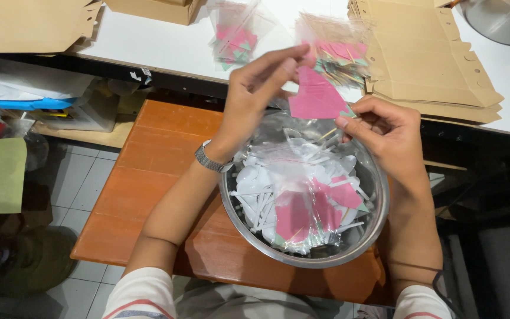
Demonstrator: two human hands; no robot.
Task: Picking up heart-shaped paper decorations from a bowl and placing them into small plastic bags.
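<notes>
Firstly, at the far left, some flat brown cardboard sheets [28,23] lie on the white surface [166,44], and below it an orange board [149,177] rests over the person's lap. On this board stands a metal bowl [379,218], filled with white plastic spoons [255,189] and a clear bag with pink pieces [308,212] inside. The left hand [255,88], with a metal watch [211,158] on its wrist, is raised above the bowl; its grip is closed, thumb and fingers pinching the top edge of a pink paper flag [317,97]. The flag hangs between both hands, just over the bowl's back rim. The right hand [385,133] is beside it, and its grip pinches the thin wooden stick [329,134] at the flag's lower corner. Behind the hands, two clear packets of pink and green paper pieces [237,38] lie on the white surface, and at the right more folded brown cardboard [426,65] is stacked.
</notes>
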